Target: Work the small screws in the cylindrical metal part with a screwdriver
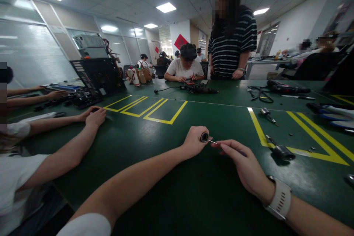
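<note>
My left hand (194,141) is closed in a fist around a small screwdriver handle (204,137), whose round black end faces the camera. A thin metal bit (212,141) sticks out of it to the right. My right hand (241,161), with a white watch on the wrist, pinches the bit's far end between its fingertips. Both hands rest low over the green table (166,177).
Two more screwdrivers (280,149) (267,114) lie to the right among yellow floor-tape lines. A neighbour's arms (83,129) lie on the table at left, beside an open black computer case (96,77). Across the table one person stands and another sits by cables (193,88).
</note>
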{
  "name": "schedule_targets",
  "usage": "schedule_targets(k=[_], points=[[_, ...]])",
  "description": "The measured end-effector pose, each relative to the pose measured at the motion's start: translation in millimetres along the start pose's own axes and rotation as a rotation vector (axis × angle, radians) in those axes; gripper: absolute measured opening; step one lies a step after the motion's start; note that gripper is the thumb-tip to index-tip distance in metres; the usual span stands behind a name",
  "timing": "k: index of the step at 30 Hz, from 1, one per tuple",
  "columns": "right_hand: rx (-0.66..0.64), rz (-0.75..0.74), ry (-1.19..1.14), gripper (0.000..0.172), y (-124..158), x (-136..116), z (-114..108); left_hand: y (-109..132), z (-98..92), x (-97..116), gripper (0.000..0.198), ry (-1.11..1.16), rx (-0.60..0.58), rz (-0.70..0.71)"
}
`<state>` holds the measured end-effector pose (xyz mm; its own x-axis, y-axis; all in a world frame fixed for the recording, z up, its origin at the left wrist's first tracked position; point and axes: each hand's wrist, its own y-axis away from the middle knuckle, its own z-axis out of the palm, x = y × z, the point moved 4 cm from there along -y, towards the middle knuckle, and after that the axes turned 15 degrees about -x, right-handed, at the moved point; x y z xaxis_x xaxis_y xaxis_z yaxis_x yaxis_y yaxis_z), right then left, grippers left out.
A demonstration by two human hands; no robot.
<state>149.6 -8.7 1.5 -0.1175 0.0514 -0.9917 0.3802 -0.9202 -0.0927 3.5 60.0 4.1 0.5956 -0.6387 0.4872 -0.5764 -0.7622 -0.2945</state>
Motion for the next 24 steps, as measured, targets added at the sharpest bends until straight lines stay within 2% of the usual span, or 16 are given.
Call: schedule_targets(k=[4, 7, 11, 14, 17, 24], points=[[-0.011, 0.022, -0.142, 0.02, -2.0, 0.1, 0.0, -0.4, -0.4, -0.4, 0.025, 0.098, 0.001, 0.027], [-0.009, 0.017, -0.141, 0.02, -2.5, 1.3, -0.5, -1.0, -0.9, 0.3, 0.024, 0.125, -0.021, 0.011], [0.027, -0.027, 0.045, 0.022, 0.3, 1.7, -1.7, -1.0, -1.7, 1.8, 0.021, 0.094, -0.035, -0.037], [0.037, -0.028, 0.215, 0.024, 3.2, 0.3, -0.6, 0.5, -1.7, 4.7, 0.018, -0.028, -0.047, -0.049], [0.015, -0.007, 0.25, 0.024, 3.7, -0.8, 0.5, 2.7, -1.1, 8.7, 0.016, -0.16, -0.056, -0.024], [-0.017, 0.067, -0.175, 0.02, -3.7, 3.2, -4.8, 1.0, -0.8, 6.0, 0.019, -0.08, -0.064, -0.042]])
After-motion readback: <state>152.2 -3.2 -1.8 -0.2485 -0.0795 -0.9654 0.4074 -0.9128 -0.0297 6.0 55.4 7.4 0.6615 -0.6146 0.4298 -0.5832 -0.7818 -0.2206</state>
